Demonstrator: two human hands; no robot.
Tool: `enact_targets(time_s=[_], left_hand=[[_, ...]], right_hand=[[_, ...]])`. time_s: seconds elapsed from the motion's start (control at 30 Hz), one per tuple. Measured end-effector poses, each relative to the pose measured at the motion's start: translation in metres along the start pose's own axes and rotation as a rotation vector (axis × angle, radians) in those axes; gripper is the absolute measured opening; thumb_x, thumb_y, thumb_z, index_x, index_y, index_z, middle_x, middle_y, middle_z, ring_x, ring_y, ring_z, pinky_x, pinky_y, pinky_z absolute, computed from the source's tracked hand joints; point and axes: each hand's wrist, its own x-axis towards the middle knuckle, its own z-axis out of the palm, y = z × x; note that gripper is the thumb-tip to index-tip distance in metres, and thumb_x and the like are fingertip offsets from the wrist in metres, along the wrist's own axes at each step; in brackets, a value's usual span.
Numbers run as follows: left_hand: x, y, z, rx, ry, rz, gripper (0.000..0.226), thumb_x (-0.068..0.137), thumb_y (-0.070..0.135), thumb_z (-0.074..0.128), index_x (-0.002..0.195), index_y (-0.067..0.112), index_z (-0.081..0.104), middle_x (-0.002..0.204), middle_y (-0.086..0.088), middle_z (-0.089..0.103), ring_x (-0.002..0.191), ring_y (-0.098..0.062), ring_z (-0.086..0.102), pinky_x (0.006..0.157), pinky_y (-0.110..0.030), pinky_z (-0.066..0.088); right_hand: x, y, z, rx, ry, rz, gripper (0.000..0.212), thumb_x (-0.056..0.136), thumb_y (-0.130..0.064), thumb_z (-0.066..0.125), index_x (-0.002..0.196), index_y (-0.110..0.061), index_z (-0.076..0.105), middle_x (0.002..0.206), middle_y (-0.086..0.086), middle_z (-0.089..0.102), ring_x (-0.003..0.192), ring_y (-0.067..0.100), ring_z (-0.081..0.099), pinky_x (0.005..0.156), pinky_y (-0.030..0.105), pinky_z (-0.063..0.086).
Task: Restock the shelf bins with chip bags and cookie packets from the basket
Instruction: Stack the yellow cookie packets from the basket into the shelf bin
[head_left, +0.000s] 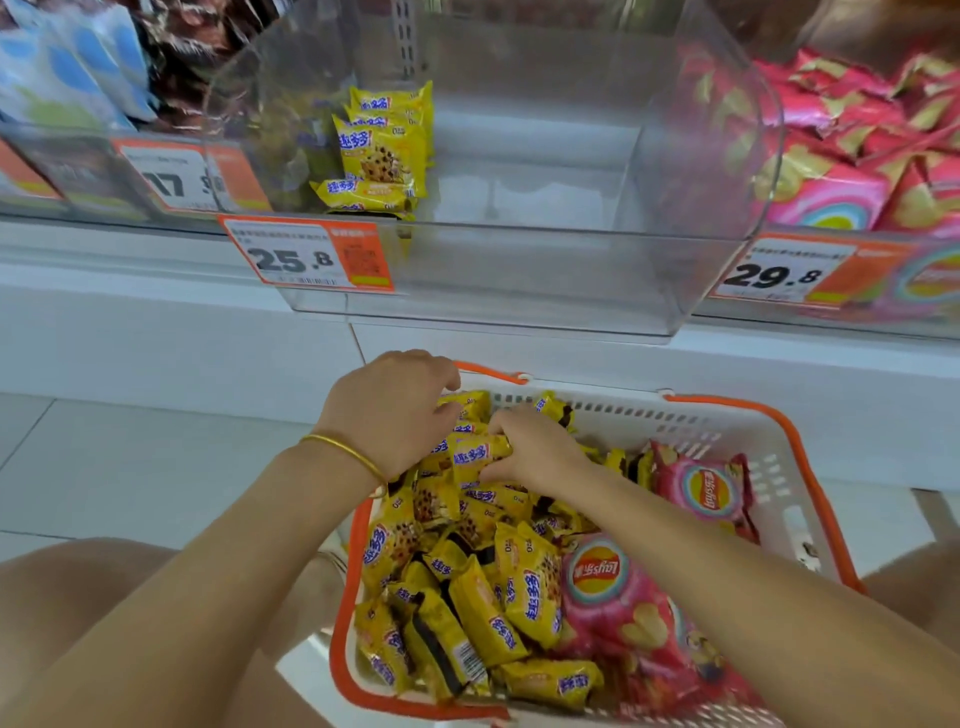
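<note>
Forearms (218, 566): bare, both entering from the bottom edge and reaching forward over the basket; gold bangle (345, 452) on the left wrist
Held packet (478, 454): yellow cookie wrapper with blue-and-white lettering, lying crosswise on top of the heap at the far end of the basket
Right hand (537, 452): fingers and thumb curled round the right end of the held packet, pinching it
Left hand (392, 410): palm down over the far left corner of the heap, fingers curled onto the wrappers; fingertips hidden, so a grip cannot be confirmed
Cookie packets (519, 587): loose heap of small yellow wrappers printed with chocolate-chip cookies, some showing a dark side; occupies the left and middle of the basket
Chip bags (618, 608): pink, round red-and-yellow logo; one at the near right beside the heap, another against the right wall farther back
Basket (727, 431): white perforated walls, orange rim and handles, set between the person's knees in front of the shelf
Clear bin (571, 270): transparent, on the shelf directly beyond the basket; price tag (306, 257) reading 25.8 on its front left
Binned packets (382, 150): matching yellow wrappers, stacked at the left side of the clear bin
Right bin (831, 171): holds pink chip bags; tag reads 29.8
Left bin (67, 78): holds blue-and-white packs
</note>
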Motion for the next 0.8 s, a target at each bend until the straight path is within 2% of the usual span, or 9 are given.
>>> enact_targets(time_s=[0.1, 0.17, 0.3, 0.4, 0.5, 0.57, 0.63, 0.73, 0.8], left_hand=[[0.0, 0.002, 0.0, -0.074, -0.121, -0.008, 0.044, 0.092, 0.043, 0.051, 0.133, 0.026, 0.046, 0.129, 0.002, 0.052, 0.115, -0.017, 0.051, 0.094, -0.036, 0.045], [-0.001, 0.004, -0.006, -0.185, -0.116, -0.007, 0.045, 0.09, 0.042, 0.055, 0.131, 0.024, 0.048, 0.117, 0.0, 0.058, 0.103, -0.016, 0.056, 0.089, -0.034, 0.046], [-0.007, 0.007, -0.044, -0.427, 0.016, 0.064, 0.026, 0.085, 0.032, 0.064, 0.108, 0.02, 0.065, 0.076, 0.002, 0.057, 0.067, -0.007, 0.051, 0.065, -0.018, 0.041], [-0.015, 0.01, -0.09, -0.678, 0.072, 0.12, 0.028, 0.08, 0.035, 0.064, 0.103, 0.019, 0.065, 0.076, -0.008, 0.062, 0.061, -0.017, 0.058, 0.06, -0.024, 0.049], [-0.004, 0.0, -0.128, -0.868, 0.316, 0.101, 0.017, 0.089, 0.028, 0.059, 0.098, 0.014, 0.061, 0.077, -0.003, 0.067, 0.063, -0.009, 0.064, 0.057, -0.024, 0.054], [0.016, -0.018, -0.144, -0.734, 0.488, 0.072, 0.003, 0.092, 0.015, 0.057, 0.094, 0.014, 0.059, 0.081, -0.002, 0.067, 0.071, -0.013, 0.066, 0.06, -0.029, 0.055], [0.042, -0.035, -0.152, -0.365, 0.499, 0.076, 0.005, 0.089, 0.011, 0.058, 0.09, 0.014, 0.062, 0.084, -0.004, 0.066, 0.081, -0.021, 0.064, 0.073, -0.032, 0.051], [0.083, -0.047, -0.15, 0.164, 0.163, 0.2, 0.006, 0.085, 0.015, 0.063, 0.087, 0.011, 0.067, 0.103, -0.012, 0.066, 0.099, -0.029, 0.058, 0.086, -0.035, 0.045], [0.103, -0.048, -0.143, 0.427, -0.092, 0.273, 0.023, 0.085, 0.022, 0.065, 0.106, 0.013, 0.066, 0.118, -0.009, 0.059, 0.114, -0.028, 0.05, 0.096, -0.037, 0.039]], right_hand=[[-0.017, -0.012, -0.04, 0.188, 0.031, -0.066, 0.051, 0.078, -0.038, 0.074, 0.119, -0.015, 0.056, 0.103, -0.005, 0.046, 0.094, 0.011, 0.044, 0.069, 0.022, 0.034], [-0.031, -0.023, -0.067, 0.295, 0.038, -0.114, 0.041, 0.077, -0.035, 0.075, 0.109, -0.017, 0.058, 0.096, -0.005, 0.052, 0.088, 0.012, 0.049, 0.068, 0.024, 0.038], [-0.058, -0.047, -0.125, 0.398, -0.048, -0.18, 0.028, 0.079, -0.028, 0.074, 0.1, -0.018, 0.06, 0.085, -0.004, 0.062, 0.07, 0.003, 0.058, 0.061, 0.019, 0.047], [-0.076, -0.072, -0.179, 0.437, -0.096, -0.224, 0.034, 0.07, -0.033, 0.075, 0.096, -0.014, 0.064, 0.077, -0.007, 0.066, 0.059, -0.003, 0.059, 0.054, 0.013, 0.049], [-0.073, -0.087, -0.229, 0.524, 0.013, -0.269, 0.041, 0.056, -0.043, 0.071, 0.085, -0.014, 0.067, 0.073, -0.004, 0.069, 0.061, 0.002, 0.061, 0.053, 0.019, 0.053], [-0.051, -0.089, -0.249, 0.488, 0.13, -0.247, 0.038, 0.063, -0.043, 0.073, 0.088, -0.014, 0.068, 0.074, -0.003, 0.068, 0.06, 0.001, 0.059, 0.051, 0.019, 0.053], [-0.018, -0.088, -0.255, 0.417, 0.215, -0.18, 0.033, 0.074, -0.034, 0.076, 0.096, -0.012, 0.065, 0.078, 0.0, 0.064, 0.06, 0.004, 0.057, 0.05, 0.021, 0.053], [0.026, -0.086, -0.246, 0.292, 0.187, -0.044, 0.031, 0.081, -0.025, 0.073, 0.105, -0.011, 0.06, 0.08, 0.001, 0.054, 0.068, 0.012, 0.054, 0.055, 0.026, 0.054], [0.046, -0.084, -0.235, 0.274, 0.109, 0.007, 0.029, 0.081, -0.021, 0.073, 0.105, -0.013, 0.058, 0.086, 0.004, 0.055, 0.073, 0.016, 0.055, 0.062, 0.03, 0.054]])
